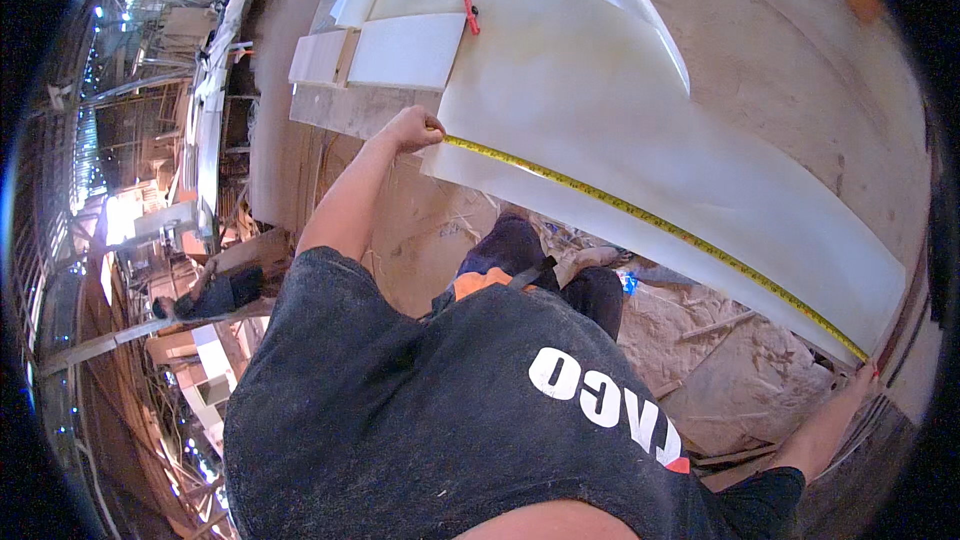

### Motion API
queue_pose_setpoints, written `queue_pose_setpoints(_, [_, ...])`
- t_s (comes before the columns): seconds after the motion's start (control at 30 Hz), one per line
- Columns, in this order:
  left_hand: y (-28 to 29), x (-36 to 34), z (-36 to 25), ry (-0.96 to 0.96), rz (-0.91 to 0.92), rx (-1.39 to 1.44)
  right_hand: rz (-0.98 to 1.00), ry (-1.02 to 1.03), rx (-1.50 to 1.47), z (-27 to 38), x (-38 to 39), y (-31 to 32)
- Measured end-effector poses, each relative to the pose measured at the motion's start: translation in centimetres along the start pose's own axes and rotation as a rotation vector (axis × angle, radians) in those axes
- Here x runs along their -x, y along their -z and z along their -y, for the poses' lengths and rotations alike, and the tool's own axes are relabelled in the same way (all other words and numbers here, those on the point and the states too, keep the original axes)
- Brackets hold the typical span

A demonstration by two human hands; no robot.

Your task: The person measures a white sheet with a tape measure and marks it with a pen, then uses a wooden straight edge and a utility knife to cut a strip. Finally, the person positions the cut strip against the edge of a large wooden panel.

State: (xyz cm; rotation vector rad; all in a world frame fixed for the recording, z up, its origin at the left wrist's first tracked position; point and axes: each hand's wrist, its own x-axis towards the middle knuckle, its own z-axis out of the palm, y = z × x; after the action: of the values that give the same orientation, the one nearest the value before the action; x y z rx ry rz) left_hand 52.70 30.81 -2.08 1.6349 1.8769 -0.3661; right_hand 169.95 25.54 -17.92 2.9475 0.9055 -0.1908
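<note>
A yellow tape measure is stretched over a large white sheet, roughly along its near edge. My left hand is closed on one end of the tape, at the sheet's left corner. At the far right corner, my right hand is closed at the tape's other end. A small red bit shows at those fingertips, though the tape's case cannot be made out. A red utility knife lies on the sheet, ahead of my left hand.
Cut white pieces and a pale board piece lie at the table's back left. One sheet edge curls up. Dusty scraps cover the floor below. Another person is off to the left.
</note>
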Motion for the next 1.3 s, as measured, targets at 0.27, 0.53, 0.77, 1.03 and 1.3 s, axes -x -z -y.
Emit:
queue_pose_setpoints(0.27, [0.3, -1.5, -0.8, 0.06, 0.041, -0.031, -0.013, -0.021, 0.043, -0.7, -0.6, 1.5])
queue_pose_setpoints(0.53, [0.0, -1.8, 0.2, 0.053, 0.029, -0.052, -0.004, -0.024, 0.062, -1.2, -0.9, 1.8])
queue_pose_setpoints(0.77, [-0.1, -2.2, 1.7, 0.094, 0.051, -0.019, -0.007, -0.024, 0.071, -1.2, -1.3, 1.9])
queue_pose_setpoints(1.03, [-0.5, -2.9, 3.2, 0.066, 0.021, 0.022, -0.013, -0.01, 0.095, -1.1, -1.5, 2.4])
queue_pose_setpoints(1.3, [-0.1, -3.4, 2.6, 0.128, 0.078, -0.032, -0.042, 0.013, 0.073, -0.9, -1.7, 3.3])
